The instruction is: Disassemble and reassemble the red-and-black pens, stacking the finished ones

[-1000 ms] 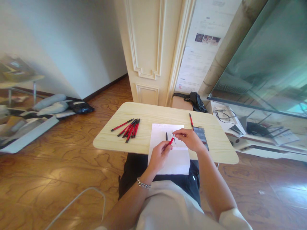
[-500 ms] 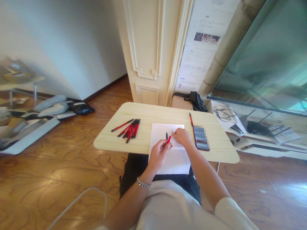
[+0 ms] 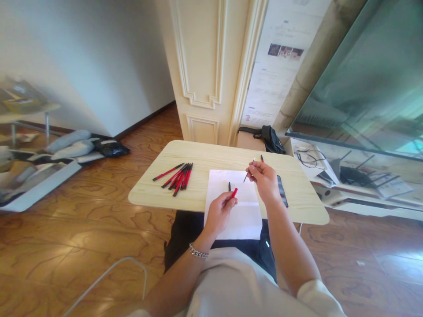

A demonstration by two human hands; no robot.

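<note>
My left hand (image 3: 220,212) is closed round a red pen barrel (image 3: 234,193) over the white sheet of paper (image 3: 244,215). My right hand (image 3: 264,178) is raised above the sheet's far right corner and pinches a thin pen refill (image 3: 248,171), tip pointing up and away. A small black pen part (image 3: 229,186) lies on the paper just beyond my left hand. A bundle of several red and black pens (image 3: 176,176) lies on the left part of the light wooden table (image 3: 198,158). One more red pen (image 3: 262,158) shows behind my right hand.
A dark phone (image 3: 282,190) lies right of the paper, partly behind my right wrist. A black bag (image 3: 271,138) sits behind the table. Cables and a router lie on a low shelf (image 3: 350,185) to the right. Cushions and a white board (image 3: 46,176) rest on the floor at left.
My right hand has lifted off the paper with the thin refill and moved up and to the right. My left hand has stayed put with the red barrel.
</note>
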